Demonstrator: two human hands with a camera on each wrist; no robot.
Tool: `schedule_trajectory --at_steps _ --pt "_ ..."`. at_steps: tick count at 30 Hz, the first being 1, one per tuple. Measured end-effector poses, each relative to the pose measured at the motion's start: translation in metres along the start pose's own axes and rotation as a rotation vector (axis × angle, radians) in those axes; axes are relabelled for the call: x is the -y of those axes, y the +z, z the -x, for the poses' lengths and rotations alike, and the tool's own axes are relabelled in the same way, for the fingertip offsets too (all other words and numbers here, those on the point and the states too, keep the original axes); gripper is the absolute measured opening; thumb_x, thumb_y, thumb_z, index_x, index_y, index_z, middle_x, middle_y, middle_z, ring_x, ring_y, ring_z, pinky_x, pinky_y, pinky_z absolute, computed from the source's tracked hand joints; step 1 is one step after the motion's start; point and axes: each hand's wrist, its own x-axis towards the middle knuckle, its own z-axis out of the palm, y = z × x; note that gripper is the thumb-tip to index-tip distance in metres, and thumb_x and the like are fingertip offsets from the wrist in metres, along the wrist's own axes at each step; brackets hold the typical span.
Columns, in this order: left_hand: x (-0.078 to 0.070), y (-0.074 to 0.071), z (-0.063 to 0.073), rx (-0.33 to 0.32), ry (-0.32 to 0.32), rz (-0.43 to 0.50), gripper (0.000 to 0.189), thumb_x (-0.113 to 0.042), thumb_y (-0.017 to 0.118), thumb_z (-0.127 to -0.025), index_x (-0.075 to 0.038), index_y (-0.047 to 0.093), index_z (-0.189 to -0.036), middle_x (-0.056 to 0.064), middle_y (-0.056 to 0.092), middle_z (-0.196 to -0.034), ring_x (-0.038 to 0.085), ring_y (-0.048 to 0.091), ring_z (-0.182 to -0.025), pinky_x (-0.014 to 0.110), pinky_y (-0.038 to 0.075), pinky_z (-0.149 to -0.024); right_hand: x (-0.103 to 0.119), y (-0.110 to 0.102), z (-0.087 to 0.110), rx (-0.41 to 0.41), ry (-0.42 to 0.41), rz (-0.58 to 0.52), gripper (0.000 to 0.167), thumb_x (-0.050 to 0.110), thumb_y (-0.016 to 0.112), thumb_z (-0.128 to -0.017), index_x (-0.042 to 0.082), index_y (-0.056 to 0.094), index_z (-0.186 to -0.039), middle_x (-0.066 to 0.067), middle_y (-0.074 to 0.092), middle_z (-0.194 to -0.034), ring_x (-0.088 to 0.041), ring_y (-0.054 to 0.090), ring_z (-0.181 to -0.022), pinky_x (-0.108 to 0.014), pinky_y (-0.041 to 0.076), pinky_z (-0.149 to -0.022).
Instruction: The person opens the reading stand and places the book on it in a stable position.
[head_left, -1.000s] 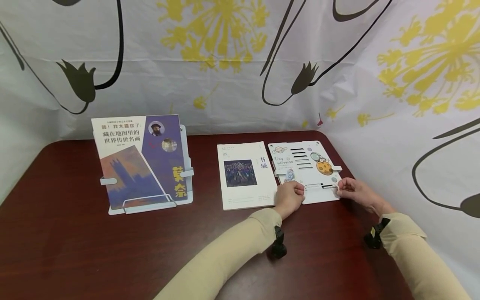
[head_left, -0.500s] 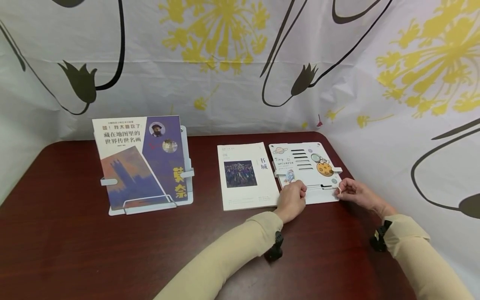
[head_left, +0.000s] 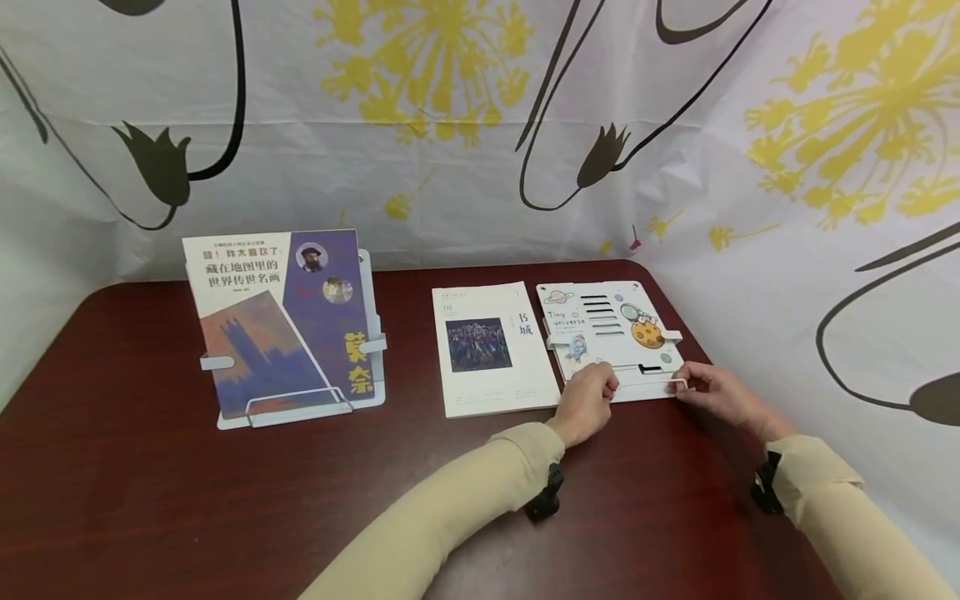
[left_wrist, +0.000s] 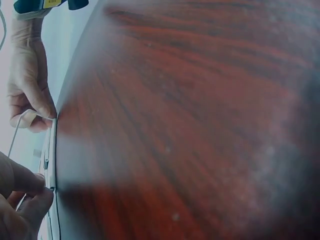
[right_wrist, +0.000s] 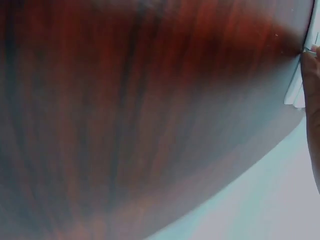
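Observation:
At the right of the head view, a white book stand (head_left: 611, 346) with a cartoon space print lies folded flat on the table. A thin white wire page holder (head_left: 651, 382) runs across its front edge, and the left wrist view shows the wire standing up from the board. My left hand (head_left: 587, 400) pinches the wire's left end between thumb and fingers. At the other end, my right hand (head_left: 720, 398) pinches the wire near the stand's front right corner. The right wrist view catches only a finger (right_wrist: 312, 95) beside the stand's edge.
A white paperback (head_left: 491, 354) lies just left of the stand, close to my left wrist. Farther left, a second stand (head_left: 375, 333) props up a purple and white book (head_left: 277, 325). A patterned curtain (head_left: 450, 192) borders the dark red table (head_left: 300, 508) behind and to the right.
The wire page holder has been lifted from lying on the board to standing up near its front edge. Both hands keep hold of it and shift slightly to the right.

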Motion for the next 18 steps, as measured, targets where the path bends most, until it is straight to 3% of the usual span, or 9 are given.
schedule_trajectory --at_steps 3,8,10,12,15,18 --pt "0.0 -0.001 -0.001 0.006 0.002 0.017 0.021 0.01 0.06 -0.077 -0.01 0.058 -0.085 -0.003 0.058 -0.081 0.007 0.056 -0.076 0.009 0.038 -0.063 0.0 0.0 0.001 -0.015 0.018 0.001 0.016 -0.012 0.064 -0.081 0.001 0.055 -0.081 -0.002 0.062 -0.082 0.001 0.053 -0.074 -0.013 0.044 -0.062" --pt "0.002 -0.002 -0.002 0.011 -0.027 0.084 0.015 0.006 0.062 -0.08 -0.008 0.062 -0.086 0.0 0.064 -0.082 0.009 0.06 -0.076 0.009 0.041 -0.065 -0.006 -0.001 0.002 -0.001 0.041 -0.157 0.013 -0.016 0.06 -0.082 -0.01 0.049 -0.084 0.003 0.067 -0.087 0.003 0.06 -0.08 -0.011 0.048 -0.066" --pt "0.004 -0.003 -0.002 0.012 -0.069 0.135 0.012 0.003 0.064 -0.081 -0.008 0.064 -0.088 0.001 0.067 -0.083 0.009 0.062 -0.075 0.008 0.042 -0.065 -0.009 -0.004 0.003 0.014 0.083 -0.219 0.012 -0.014 0.059 -0.084 -0.014 0.048 -0.088 0.006 0.068 -0.09 0.003 0.062 -0.082 -0.012 0.049 -0.068" --pt "0.005 -0.006 -0.002 0.027 -0.141 0.218 0.011 0.0 0.066 -0.081 -0.007 0.066 -0.09 0.002 0.068 -0.083 0.008 0.062 -0.074 0.009 0.043 -0.063 -0.01 -0.006 0.005 0.035 0.156 -0.278 0.012 -0.011 0.058 -0.086 -0.014 0.049 -0.094 0.007 0.069 -0.093 0.002 0.063 -0.085 -0.013 0.049 -0.07" --pt "0.008 -0.011 -0.001 0.038 -0.284 0.361 0.013 -0.003 0.068 -0.081 -0.007 0.068 -0.093 0.002 0.07 -0.085 0.005 0.061 -0.071 0.011 0.044 -0.062 -0.01 -0.012 0.006 0.062 0.302 -0.345 0.015 -0.004 0.058 -0.089 -0.005 0.055 -0.104 0.009 0.069 -0.096 0.001 0.062 -0.087 -0.014 0.049 -0.074" --pt "0.012 -0.02 -0.003 -0.013 -0.423 0.492 0.015 -0.004 0.069 -0.08 -0.007 0.069 -0.095 0.002 0.071 -0.086 0.004 0.06 -0.069 0.014 0.046 -0.061 -0.01 -0.019 0.004 0.052 0.334 -0.449 0.021 -0.005 0.053 -0.092 0.005 0.059 -0.109 0.008 0.069 -0.099 -0.001 0.062 -0.09 -0.017 0.05 -0.077"
